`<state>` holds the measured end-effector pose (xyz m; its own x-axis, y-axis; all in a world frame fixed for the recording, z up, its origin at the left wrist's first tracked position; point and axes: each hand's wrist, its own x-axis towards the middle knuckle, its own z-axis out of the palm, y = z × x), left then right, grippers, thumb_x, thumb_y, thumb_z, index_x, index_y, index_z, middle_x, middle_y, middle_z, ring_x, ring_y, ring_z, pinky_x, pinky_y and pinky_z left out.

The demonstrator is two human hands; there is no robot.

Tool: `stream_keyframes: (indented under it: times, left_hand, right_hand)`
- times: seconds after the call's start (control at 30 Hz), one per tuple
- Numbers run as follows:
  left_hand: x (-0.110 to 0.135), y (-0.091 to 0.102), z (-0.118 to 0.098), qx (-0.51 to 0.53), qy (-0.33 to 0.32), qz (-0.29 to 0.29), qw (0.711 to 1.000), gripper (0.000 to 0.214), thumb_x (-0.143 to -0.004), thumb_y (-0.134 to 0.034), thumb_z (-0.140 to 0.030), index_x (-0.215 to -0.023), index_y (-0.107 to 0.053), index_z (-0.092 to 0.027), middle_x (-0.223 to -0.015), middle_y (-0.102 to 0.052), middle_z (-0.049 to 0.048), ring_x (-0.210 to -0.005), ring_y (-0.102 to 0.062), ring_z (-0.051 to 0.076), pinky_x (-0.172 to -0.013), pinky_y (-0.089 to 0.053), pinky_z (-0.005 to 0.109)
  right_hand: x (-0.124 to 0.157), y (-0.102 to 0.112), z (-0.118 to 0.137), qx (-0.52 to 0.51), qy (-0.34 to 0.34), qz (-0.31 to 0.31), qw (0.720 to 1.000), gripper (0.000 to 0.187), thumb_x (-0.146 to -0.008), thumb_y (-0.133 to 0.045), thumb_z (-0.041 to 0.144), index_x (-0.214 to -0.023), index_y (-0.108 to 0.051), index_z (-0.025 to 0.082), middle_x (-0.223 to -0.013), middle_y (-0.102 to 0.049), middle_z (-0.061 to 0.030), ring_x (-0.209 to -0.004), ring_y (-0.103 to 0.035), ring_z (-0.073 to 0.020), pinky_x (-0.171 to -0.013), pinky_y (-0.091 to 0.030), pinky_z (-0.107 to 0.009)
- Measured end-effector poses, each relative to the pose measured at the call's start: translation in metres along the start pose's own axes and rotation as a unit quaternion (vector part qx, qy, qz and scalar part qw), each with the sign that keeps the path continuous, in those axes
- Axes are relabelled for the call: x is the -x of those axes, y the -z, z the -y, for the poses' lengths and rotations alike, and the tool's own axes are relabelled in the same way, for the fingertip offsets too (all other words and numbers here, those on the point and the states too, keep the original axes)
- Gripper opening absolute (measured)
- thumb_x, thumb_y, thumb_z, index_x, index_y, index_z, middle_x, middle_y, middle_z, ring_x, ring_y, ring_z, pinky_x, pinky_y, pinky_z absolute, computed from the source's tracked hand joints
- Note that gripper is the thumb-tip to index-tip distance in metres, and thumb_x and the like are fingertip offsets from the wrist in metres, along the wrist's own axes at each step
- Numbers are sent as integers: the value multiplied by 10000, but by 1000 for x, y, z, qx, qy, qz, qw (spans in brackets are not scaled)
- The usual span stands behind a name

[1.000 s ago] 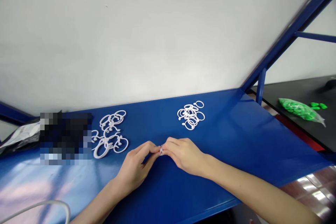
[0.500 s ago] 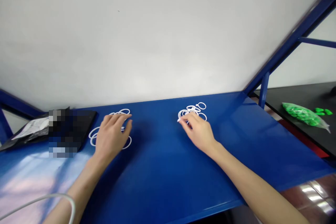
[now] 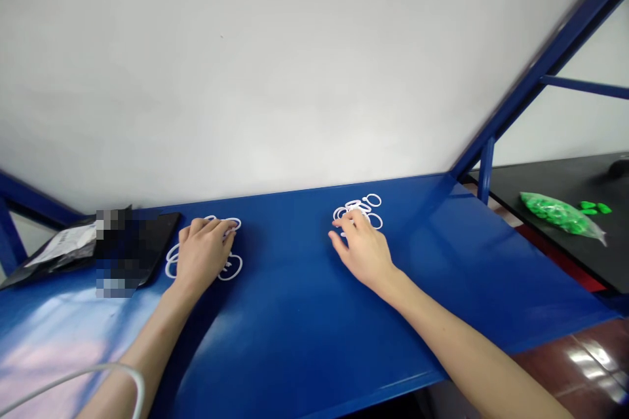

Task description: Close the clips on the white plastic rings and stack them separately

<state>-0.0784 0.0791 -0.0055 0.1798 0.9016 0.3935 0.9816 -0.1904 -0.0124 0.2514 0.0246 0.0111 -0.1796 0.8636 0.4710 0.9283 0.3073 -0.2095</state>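
Observation:
My left hand point(image 3: 204, 252) is over a loose group of thin white rings point(image 3: 241, 267) on the blue table point(image 3: 285, 314). Its thumb and index finger close on the edge of one white ring point(image 3: 240, 225) at the far side of that group. The palm covers some of the others. My right hand point(image 3: 362, 245) hovers at a second, tighter pile of white rings point(image 3: 361, 208), with thumb and index finger spread apart and nothing visible between them. Part of this pile is hidden under the fingers.
Black plastic packaging point(image 3: 73, 239), partly pixelated, lies at the table's left. A white cable point(image 3: 113, 366) arcs through the lower left. Blue frame bars point(image 3: 511, 105) rise on the right. Beyond them, a black table point(image 3: 496, 186) holds a bag of green pieces point(image 3: 560, 215) and several loose ones.
My right thumb and index finger have parted, leaving a white ring on the right pile. My left fingers have closed on a ring, which now sits slightly nearer me. The view shifted slightly.

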Motion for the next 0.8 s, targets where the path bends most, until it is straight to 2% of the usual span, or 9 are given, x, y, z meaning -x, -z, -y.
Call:
stream_keyframes:
  times: [0.13, 0.27, 0.37, 0.47, 0.63, 0.8]
  left_hand:
    - [-1, 10, -4, 64, 3, -52, 997, 333, -990, -443, -359, -1003, -751, -232, -1012, -780, 133, -1047, -610, 364, -909, -426, 510]
    - [1, 26, -16, 206, 63, -75, 974, 297, -959, -514, -428, -1074, -718, -245, -998, -766, 82, -937, -678, 277, -866, -517, 416]
    - [5, 36, -29, 369, 126, -35, 920, 365, -920, -593, -503, -1157, -667, -235, -972, -764, 59, -876, -732, 239, -789, -567, 358]
    - [9, 42, -43, 491, 151, 26, 858, 410, -886, -644, -564, -1093, -632, -210, -881, -760, 52, -849, -760, 244, -753, -589, 341]
    - [19, 49, -67, 560, 115, 123, 811, 382, -877, -665, -572, -1003, -602, -216, -961, -748, 55, -842, -754, 229, -744, -595, 336]
    - [33, 50, -88, 617, 92, 188, 758, 287, -917, -653, -498, -954, -610, -217, -929, -736, 35, -855, -706, 191, -769, -569, 315]
  right_hand:
    - [9, -5, 17, -56, 74, 41, 995, 194, -1023, -566, 294, -1119, -698, 189, -1079, -676, -102, -920, -690, -228, -705, -593, -341]
    - [14, -6, 24, -100, 120, 86, 984, 183, -1011, -596, 283, -1113, -701, 175, -1070, -681, -93, -919, -672, -230, -748, -605, -374]
    - [14, -5, 25, -130, 128, 105, 978, 182, -1006, -610, 279, -1122, -697, 169, -1088, -680, -93, -964, -666, -235, -795, -610, -389]
    - [15, -4, 25, -160, 123, 121, 972, 211, -1011, -600, 280, -1171, -678, 167, -1117, -673, -99, -1003, -669, -244, -826, -613, -405]
    - [15, -3, 27, -225, 81, 133, 962, 395, -1010, -599, 318, -1375, -543, 177, -1297, -609, -125, -1017, -692, -234, -848, -614, -420]
    - [15, -1, 30, -291, 62, 174, 939, 497, -935, -712, 426, -1347, -527, 219, -1333, -604, -103, -1039, -685, -236, -860, -592, -406]
